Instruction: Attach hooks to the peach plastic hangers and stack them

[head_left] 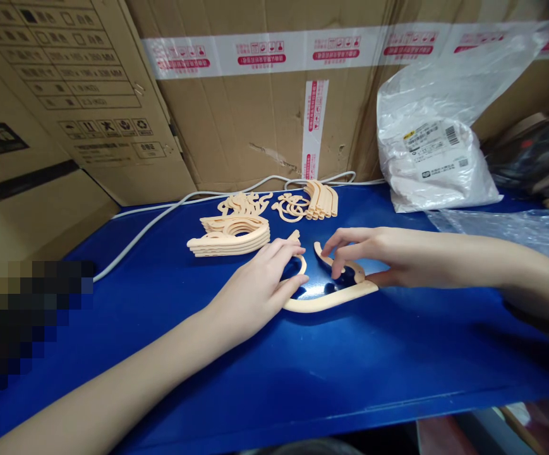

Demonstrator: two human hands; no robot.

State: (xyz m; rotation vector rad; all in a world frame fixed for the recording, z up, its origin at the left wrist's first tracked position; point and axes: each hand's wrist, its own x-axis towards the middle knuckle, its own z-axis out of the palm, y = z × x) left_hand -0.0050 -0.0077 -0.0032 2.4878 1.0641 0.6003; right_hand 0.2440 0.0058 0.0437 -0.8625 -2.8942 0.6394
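On the blue table, my left hand [269,275] holds one end of a curved beige plastic piece [333,299], which looks like a folding hanger's body. Its fingers hide part of the loop. My right hand [364,253] is closed on a smaller curved beige piece [324,254], like a hanger arm, at the body's right end. Whether the two pieces are joined there I cannot tell. Behind my left hand lies a stack of similar beige hanger bodies [229,240]. Farther back are loose beige hooks [244,203], ring-shaped pieces [290,207] and a bundle of curved arms [321,201].
Cardboard boxes [255,126] wall off the back and left. A white cable [136,246] runs along the rear and left of the table [350,379]. At the back right stands a white plastic bag [438,164], with clear plastic wrap [515,230] beside it.
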